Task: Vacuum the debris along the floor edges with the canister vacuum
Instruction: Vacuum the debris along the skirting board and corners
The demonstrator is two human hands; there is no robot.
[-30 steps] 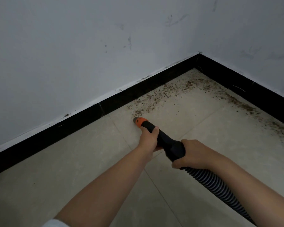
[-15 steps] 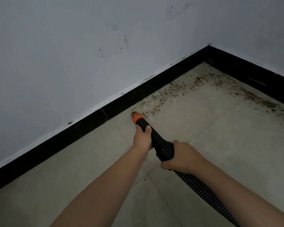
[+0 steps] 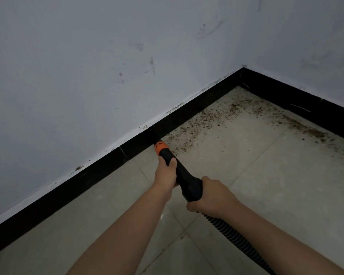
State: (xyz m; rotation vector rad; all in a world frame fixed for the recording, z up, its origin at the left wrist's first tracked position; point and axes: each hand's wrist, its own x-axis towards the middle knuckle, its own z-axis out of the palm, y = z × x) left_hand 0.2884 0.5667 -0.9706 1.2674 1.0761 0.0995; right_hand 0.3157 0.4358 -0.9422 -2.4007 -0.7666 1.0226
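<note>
The black vacuum handle (image 3: pixel 187 182) ends in an orange nozzle tip (image 3: pixel 159 146) that sits at the foot of the black skirting. My left hand (image 3: pixel 166 174) grips the handle just behind the orange tip. Further back, my right hand (image 3: pixel 212 196) grips the handle where the ribbed black hose (image 3: pixel 236 235) begins. Brown debris (image 3: pixel 203 124) lies scattered on the beige tiles from the tip toward the corner, and more debris (image 3: pixel 310 132) runs along the right wall. The canister is out of view.
Black skirting (image 3: pixel 87 177) lines the left white wall (image 3: pixel 87 76) and meets the right skirting (image 3: pixel 306 100) at a corner at upper right. Beige floor tiles (image 3: pixel 276 185) spread to the right and toward me. The hose trails off at the bottom right.
The nozzle tip has moved forward, from the open tile up to the skirting at the near end of the debris strip. Both hands kept their grip on the handle.
</note>
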